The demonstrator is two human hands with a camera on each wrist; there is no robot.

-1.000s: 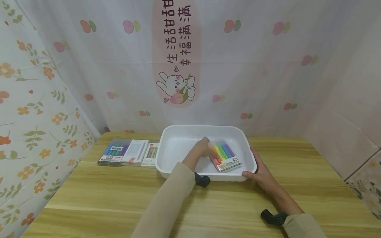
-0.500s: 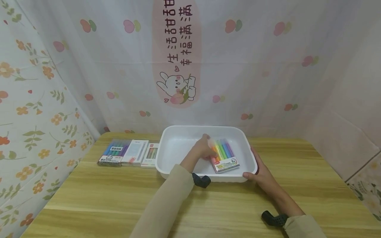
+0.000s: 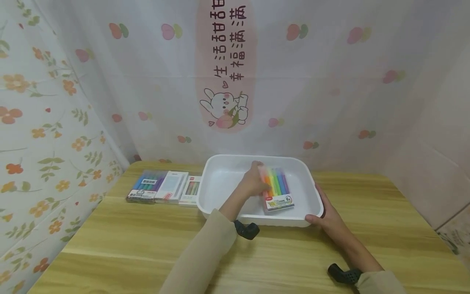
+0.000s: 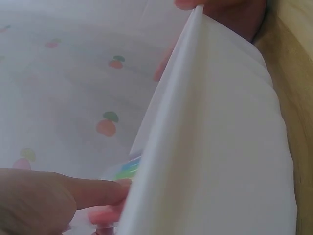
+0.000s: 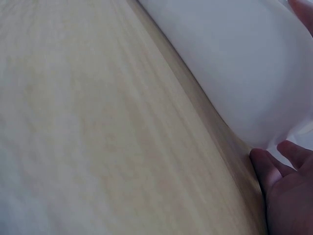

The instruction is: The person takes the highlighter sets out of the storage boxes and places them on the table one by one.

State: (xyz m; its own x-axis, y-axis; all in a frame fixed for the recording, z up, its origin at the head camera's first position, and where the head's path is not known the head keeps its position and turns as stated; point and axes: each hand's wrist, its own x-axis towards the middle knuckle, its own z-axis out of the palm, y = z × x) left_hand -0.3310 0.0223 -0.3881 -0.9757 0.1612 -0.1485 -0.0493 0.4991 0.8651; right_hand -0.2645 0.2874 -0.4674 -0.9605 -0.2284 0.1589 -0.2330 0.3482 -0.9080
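A clear pack of highlighters (image 3: pixel 279 192) in rainbow colours leans at a slight slant inside the white plastic tray (image 3: pixel 224 160), on its right half. My left hand (image 3: pixel 253 182) reaches over the front rim and pinches the pack by its left side. In the left wrist view, the tray's front wall (image 4: pixel 225 122) hides most of the pack, and coloured barrels show beside the left hand (image 4: pixel 39 200). My right hand (image 3: pixel 330 220) grips the tray's front right corner, thumb over the rim. The right wrist view shows that hand (image 5: pixel 291 196) at the tray's outer wall (image 5: pixel 239 63).
To the left of the tray, side by side on the wooden table (image 3: pixel 139 245), lie a pack of coloured pens (image 3: pixel 147 185), a white box (image 3: pixel 171 185) and a smaller white box with coloured sticks pictured (image 3: pixel 191 190). A patterned curtain (image 3: pixel 154 94) hangs behind the table.
The pack has turned straighter and shifted slightly left within the tray, with my left hand on it. The head view has swung a little to the left. My right hand keeps its grip.
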